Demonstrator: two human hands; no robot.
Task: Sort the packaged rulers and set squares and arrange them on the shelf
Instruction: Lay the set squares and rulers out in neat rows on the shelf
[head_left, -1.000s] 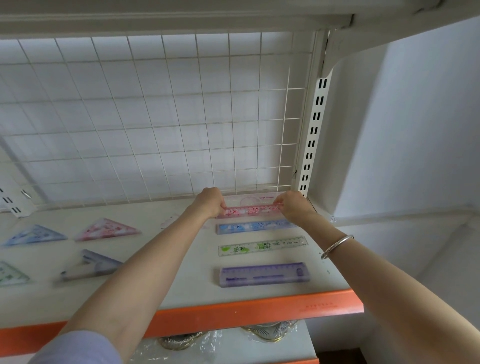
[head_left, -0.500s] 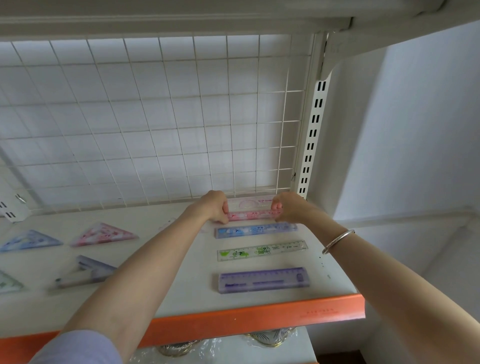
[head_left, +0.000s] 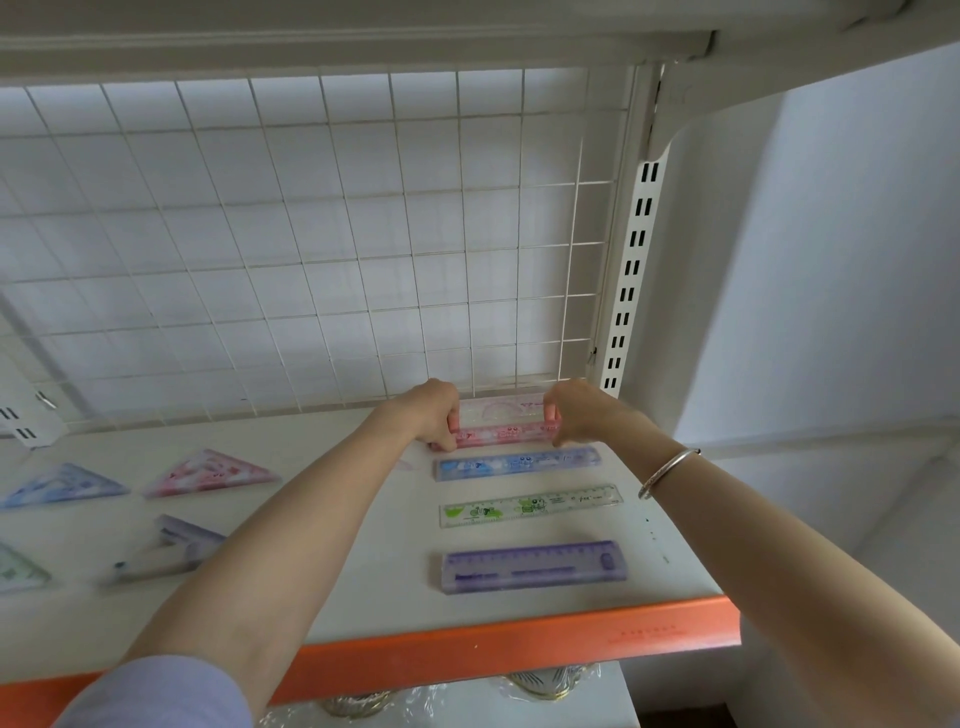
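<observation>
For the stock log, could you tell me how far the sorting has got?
Done: blue ruler, green ruler and purple ruler lie in a column; pink set square and blue set square lie leftward. In hand: left hand and right hand grip the pink ruler. Left: probably just releasing it.

near the shelf's (head_left: 405, 571) back right corner, the left hand (head_left: 434, 415) and right hand (head_left: 576, 413) sit closer together than a second ago, each having slid inward along the pink ruler (head_left: 506, 434). less of the ruler shows between them now, as their fingers (head_left: 450, 422) cover more of its ends.
</observation>
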